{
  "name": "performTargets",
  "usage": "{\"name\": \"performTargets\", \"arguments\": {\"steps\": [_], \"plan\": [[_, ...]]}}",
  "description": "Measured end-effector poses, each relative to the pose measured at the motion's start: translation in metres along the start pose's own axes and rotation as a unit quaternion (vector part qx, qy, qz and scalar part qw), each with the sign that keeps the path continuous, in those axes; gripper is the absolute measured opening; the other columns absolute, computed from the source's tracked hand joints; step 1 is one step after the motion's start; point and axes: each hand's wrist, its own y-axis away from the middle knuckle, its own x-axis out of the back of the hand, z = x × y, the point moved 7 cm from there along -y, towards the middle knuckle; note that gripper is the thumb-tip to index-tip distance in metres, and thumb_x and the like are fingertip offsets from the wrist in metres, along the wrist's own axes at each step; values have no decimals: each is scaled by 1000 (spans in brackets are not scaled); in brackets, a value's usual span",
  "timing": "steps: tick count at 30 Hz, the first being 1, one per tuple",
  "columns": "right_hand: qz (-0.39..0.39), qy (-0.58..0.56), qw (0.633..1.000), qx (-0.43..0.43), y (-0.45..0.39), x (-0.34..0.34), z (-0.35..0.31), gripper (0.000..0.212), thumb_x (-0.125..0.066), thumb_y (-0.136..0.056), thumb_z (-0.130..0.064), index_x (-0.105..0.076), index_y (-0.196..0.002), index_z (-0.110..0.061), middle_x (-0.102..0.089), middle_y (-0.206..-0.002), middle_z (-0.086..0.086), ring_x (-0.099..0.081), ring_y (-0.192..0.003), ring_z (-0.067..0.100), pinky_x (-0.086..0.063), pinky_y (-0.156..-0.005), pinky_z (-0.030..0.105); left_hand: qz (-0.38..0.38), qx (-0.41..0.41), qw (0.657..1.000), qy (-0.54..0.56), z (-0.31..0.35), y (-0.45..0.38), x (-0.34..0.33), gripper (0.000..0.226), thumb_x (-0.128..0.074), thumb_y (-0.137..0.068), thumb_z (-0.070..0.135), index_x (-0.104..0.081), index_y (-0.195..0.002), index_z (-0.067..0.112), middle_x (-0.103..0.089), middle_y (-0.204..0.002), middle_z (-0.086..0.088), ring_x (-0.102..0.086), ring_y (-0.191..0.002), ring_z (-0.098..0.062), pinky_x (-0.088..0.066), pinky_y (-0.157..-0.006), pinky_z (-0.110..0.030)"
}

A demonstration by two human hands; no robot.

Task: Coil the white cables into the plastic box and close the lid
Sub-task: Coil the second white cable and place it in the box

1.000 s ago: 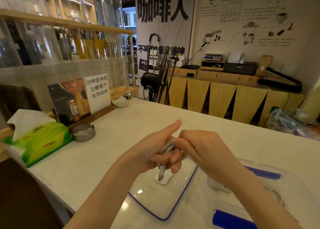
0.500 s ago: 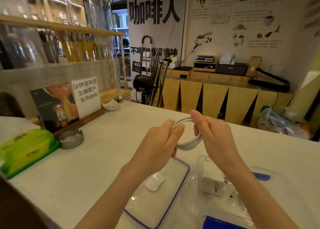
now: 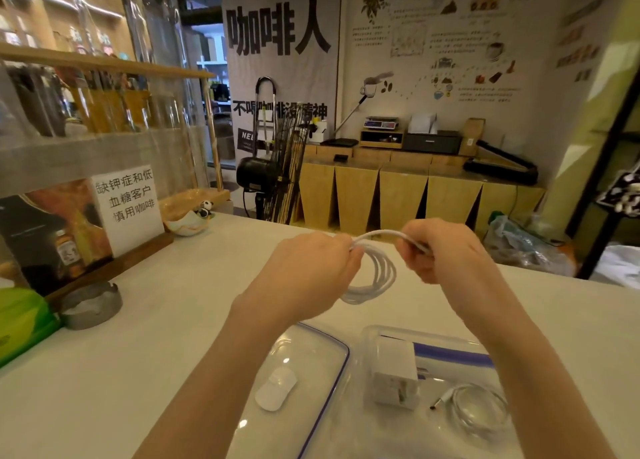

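A white cable (image 3: 379,275) hangs in several loops above the white table. My left hand (image 3: 311,271) pinches the top of the coil, and my right hand (image 3: 440,250) holds the cable's free end just to the right. Below them stands the clear plastic box (image 3: 388,332) with blue clips. Inside it lie a white charger block (image 3: 396,379) and another coiled white cable (image 3: 479,410). The box's clear lid (image 3: 311,372) with a blue rim lies flat to the left of the box, with a small white oval piece (image 3: 276,388) on it.
At the table's left edge are a metal ashtray (image 3: 90,306), a green tissue pack (image 3: 20,323) and a sign stand (image 3: 128,205). A small bowl (image 3: 187,224) sits behind. A fan (image 3: 273,178) and wooden counter (image 3: 415,195) stand beyond the table.
Both hands rose from just above the lid and drew apart. The cable went from a tight bunch in my fingers to wide loops hanging between my hands. The view tilted up.
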Motion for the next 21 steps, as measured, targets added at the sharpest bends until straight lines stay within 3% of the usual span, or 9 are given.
{"name": "performTargets", "arguments": {"steps": [2,3,6,8,9,13,16,19,21], "plan": [[-67,-192,978,-49,-1,-4,-1,36,-39,-91,-10,-50,-57,-16,-40,-44,-10,-29,-41,5,-23,-38,11,-18,4,999,34,4,-8,-4,30,-25,-98,31,-50,-98,15,-41,-66,6,-48,-69,-14,-41,-59,-25],[-90,-203,974,-40,0,-6,-3,36,-38,-92,-10,-52,-58,-14,-41,-46,-6,-31,-44,8,-24,-41,14,-24,6,998,56,5,-11,-5,30,-25,-98,32,-51,-96,15,-46,-69,4,-50,-70,-15,-43,-60,-25],[-127,-90,987,27,3,-11,-9,29,-43,-92,-14,-67,-77,-10,-60,-79,17,-54,-70,20,-44,-67,23,-26,-4,994,107,5,-16,-6,33,-28,-98,30,-56,-98,13,-53,-73,0,-54,-71,-18,-47,-67,-33],[-134,-25,989,62,3,-14,-8,22,-49,-89,-19,-71,-89,-20,-65,-96,4,-58,-91,11,-46,-84,21,-33,-8,988,152,3,-16,-6,30,-30,-97,29,-57,-99,14,-51,-68,3,-52,-65,-14,-44,-63,-29],[-130,-12,989,72,2,-15,-7,20,-52,-88,-19,-72,-91,-24,-65,-97,-4,-57,-92,4,-46,-83,16,-40,-10,985,169,2,-16,-6,28,-31,-96,28,-56,-98,16,-49,-66,5,-49,-62,-10,-42,-60,-26],[-69,22,991,109,-3,-17,-7,18,-59,-84,-17,-73,-91,-26,-67,-87,-9,-54,-85,1,-44,-74,10,-85,7,968,238,0,-18,-13,27,-33,-96,24,-46,-73,30,-48,-63,6,-45,-56,-6,-42,-59,-22],[8,38,991,125,-5,-10,-5,14,-64,-80,-17,-73,-87,-25,-66,-76,-15,-50,-79,-2,-38,-67,3,-100,13,940,326,-4,-20,-17,27,-33,-95,27,-49,-75,36,-48,-62,3,-44,-48,-2,-41,-48,-11],[89,112,976,167,-2,-3,-8,15,-67,-78,-20,-70,-87,-32,-62,-69,-23,-53,-79,8,-42,-69,15,-94,22,919,381,-11,-20,-15,32,-35,-95,31,-54,-75,15,-44,-56,3,-38,-37,0,-34,-38,-9],[150,182,950,205,2,-2,-13,10,-69,-77,-21,-73,-85,-26,-65,-67,-14,-49,-74,14,-43,-67,31,-81,37,910,405,-16,-20,-13,33,-37,-95,30,-49,-68,16,-42,-48,7,-36,-33,0,-32,-36,-11]]}}
